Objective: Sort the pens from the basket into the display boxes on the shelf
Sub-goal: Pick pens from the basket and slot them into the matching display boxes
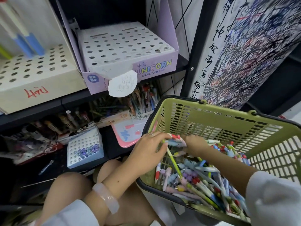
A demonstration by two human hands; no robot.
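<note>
While your left hand (149,147) pinches a small bundle of pastel plastic pens (176,141) over the olive-green plastic basket (228,126) (its floor heaped with pens), your right hand (195,144) fingers curl around the same bundle.

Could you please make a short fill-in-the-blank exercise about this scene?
1. The pens lie in a ____ plastic basket.
2. The purple display box bears the word ____.
3. The left hand wears a ____ on one finger.

Missing words: green; UNICORN; ring
</note>
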